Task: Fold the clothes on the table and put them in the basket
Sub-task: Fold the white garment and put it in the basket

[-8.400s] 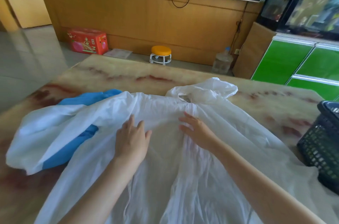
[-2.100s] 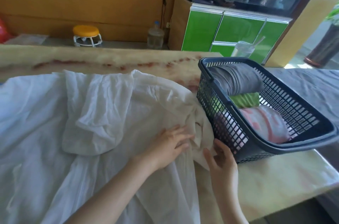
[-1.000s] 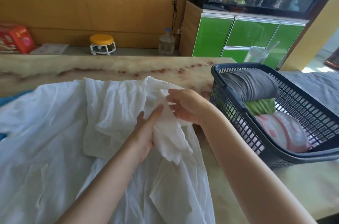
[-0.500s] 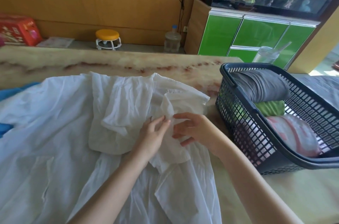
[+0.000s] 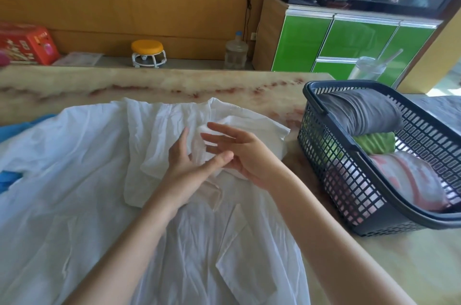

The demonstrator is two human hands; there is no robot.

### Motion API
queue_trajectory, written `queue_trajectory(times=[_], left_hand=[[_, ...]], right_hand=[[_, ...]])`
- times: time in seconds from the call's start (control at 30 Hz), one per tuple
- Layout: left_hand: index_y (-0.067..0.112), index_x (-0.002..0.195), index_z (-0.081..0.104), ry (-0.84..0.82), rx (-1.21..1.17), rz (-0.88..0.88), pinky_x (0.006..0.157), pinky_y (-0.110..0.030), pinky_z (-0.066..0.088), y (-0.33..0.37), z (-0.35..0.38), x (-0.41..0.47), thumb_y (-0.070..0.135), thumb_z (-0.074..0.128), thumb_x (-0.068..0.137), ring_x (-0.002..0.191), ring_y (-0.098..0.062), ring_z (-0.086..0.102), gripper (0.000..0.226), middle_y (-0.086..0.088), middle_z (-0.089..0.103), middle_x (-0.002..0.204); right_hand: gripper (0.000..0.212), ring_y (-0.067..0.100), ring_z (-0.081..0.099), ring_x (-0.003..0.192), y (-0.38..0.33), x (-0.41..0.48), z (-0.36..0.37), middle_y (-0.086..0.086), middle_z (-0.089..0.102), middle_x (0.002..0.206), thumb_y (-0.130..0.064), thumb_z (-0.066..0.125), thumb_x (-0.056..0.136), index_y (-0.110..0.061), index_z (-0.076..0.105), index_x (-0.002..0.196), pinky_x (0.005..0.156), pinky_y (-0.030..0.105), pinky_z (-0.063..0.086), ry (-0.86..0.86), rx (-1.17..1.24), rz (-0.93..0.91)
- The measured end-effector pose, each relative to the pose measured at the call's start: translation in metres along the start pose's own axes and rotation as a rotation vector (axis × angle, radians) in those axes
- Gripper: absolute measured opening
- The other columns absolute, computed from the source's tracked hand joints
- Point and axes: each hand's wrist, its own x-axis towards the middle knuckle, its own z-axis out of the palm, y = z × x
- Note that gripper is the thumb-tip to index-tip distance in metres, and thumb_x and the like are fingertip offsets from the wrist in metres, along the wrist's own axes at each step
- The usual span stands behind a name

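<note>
- The left hand (image 5: 187, 167) sits at the centre of the frame with its fingers straight and spread. One finger points up the frame and another points right, toward the right palm. It grips nothing.
- The right hand (image 5: 245, 155) is just beside it on the right, also spread wide. Its straight fingers reach left over a raised fold of cloth and pinch nothing.
- I cannot tell whether the fingertips of either hand touch the fabric or hover just above it.
- The white garment (image 5: 74, 179) lies spread and wrinkled on the table (image 5: 174, 85), filling the centre and lower left of the frame. Both hands are over its upper right part, where a bunched fold lies between and under them.
- The garment's right edge lies near the dark plastic basket (image 5: 336, 167) but is apart from it.
- The basket stands on the table at the right of the frame, beside the right forearm.
- In the basket are three rolled items: a grey one (image 5: 361, 115) at the far end, a green one (image 5: 374, 142) in the middle, and a pink-and-white one (image 5: 411, 179) nearest.
- A blue cloth (image 5: 10, 177) shows from under the garment at the left edge.
- A clear cup with a straw (image 5: 366, 70) stands behind the basket.
</note>
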Motion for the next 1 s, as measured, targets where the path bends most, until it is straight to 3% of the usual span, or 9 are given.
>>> queue_trajectory(times=[0.1,0.2,0.33,0.47,0.6,0.67,0.77,0.9,1.0], left_hand=[[0.027,0.143,0.035,-0.003,-0.098,-0.046,0.084,-0.023,0.045,-0.016,-0.009,0.012,0.023,0.076,0.078,0.114,-0.013,0.054,0.076,0.004,0.045,0.14],[0.022,0.112,0.062,0.1,-0.124,0.005,0.059,-0.018,0.05,-0.031,-0.017,0.027,-0.008,0.051,0.087,0.079,-0.012,0.063,0.04,-0.003,0.069,0.1],[0.027,0.105,0.063,0.196,-0.062,0.064,0.07,-0.023,0.048,-0.032,-0.034,0.048,0.002,0.058,0.088,0.077,-0.014,0.062,0.031,0.0,0.069,0.088],[0.02,0.103,0.065,0.269,0.019,0.173,0.047,-0.013,0.039,-0.022,-0.052,0.072,0.005,0.061,0.088,0.063,-0.014,0.053,0.022,0.0,0.065,0.082],[0.018,0.095,0.067,0.303,0.27,0.272,0.056,-0.007,0.038,-0.015,-0.072,0.095,0.013,0.068,0.084,0.065,-0.003,0.056,0.012,-0.004,0.068,0.086],[0.018,0.092,0.068,0.334,0.41,0.303,0.059,-0.015,0.04,-0.011,-0.085,0.11,0.022,0.071,0.082,0.068,-0.004,0.056,0.011,-0.002,0.069,0.085],[0.02,0.085,0.067,0.385,0.579,0.297,0.057,-0.026,0.036,-0.004,-0.1,0.138,0.036,0.073,0.079,0.076,-0.015,0.057,0.018,0.003,0.063,0.079],[0.018,0.087,0.067,0.411,0.598,0.248,0.067,-0.028,0.039,-0.012,-0.108,0.178,0.025,0.073,0.081,0.087,-0.022,0.061,0.011,-0.002,0.066,0.088],[0.012,0.111,0.061,0.424,0.487,0.129,0.078,-0.028,0.04,-0.036,-0.104,0.192,0.019,0.071,0.082,0.102,-0.026,0.059,0.032,-0.01,0.064,0.113]], right_hand=[[0.045,0.027,0.059,0.115,0.003,0.009,0.001,0.016,0.055,0.132,0.013,0.036,0.095,-0.001,0.046,0.135,0.085,0.035,0.057,-0.024,0.021,0.008],[0.037,0.03,0.063,0.104,0.004,0.012,-0.013,0.019,0.058,0.127,0.015,0.043,0.092,0.005,0.052,0.127,0.084,0.033,0.056,0.129,-0.063,-0.109],[0.038,0.026,0.06,0.109,0.0,0.016,-0.057,0.0,0.061,0.115,0.006,0.058,0.087,-0.009,0.06,0.122,0.08,0.016,0.049,0.486,-0.675,-0.286],[0.053,0.024,0.037,0.129,0.004,0.035,-0.099,-0.001,0.052,0.135,-0.021,0.069,0.084,-0.028,0.05,0.133,0.105,0.039,0.034,0.503,-1.084,-0.128],[0.013,0.016,0.054,0.083,-0.007,0.057,-0.108,0.001,0.063,0.087,-0.02,0.062,0.091,-0.009,0.067,0.094,0.061,0.011,0.035,0.458,-1.008,-0.143],[0.029,0.012,0.046,0.054,-0.019,0.068,-0.112,-0.004,0.053,0.057,-0.027,0.059,0.093,-0.012,0.059,0.069,0.041,0.013,0.028,0.466,-1.0,-0.151],[0.05,0.007,0.034,0.037,-0.037,0.09,-0.117,-0.009,0.041,0.036,-0.042,0.057,0.092,-0.017,0.044,0.051,0.04,0.021,0.024,0.453,-1.041,-0.068],[0.052,0.02,0.052,0.058,-0.051,0.126,-0.123,0.002,0.058,0.057,-0.054,0.057,0.088,-0.01,0.06,0.061,0.056,0.025,0.034,0.421,-1.335,-0.025],[0.043,0.022,0.042,0.091,-0.036,0.142,-0.128,-0.001,0.052,0.075,-0.062,0.054,0.085,-0.019,0.058,0.081,0.083,0.033,0.027,0.363,-1.535,0.063]])
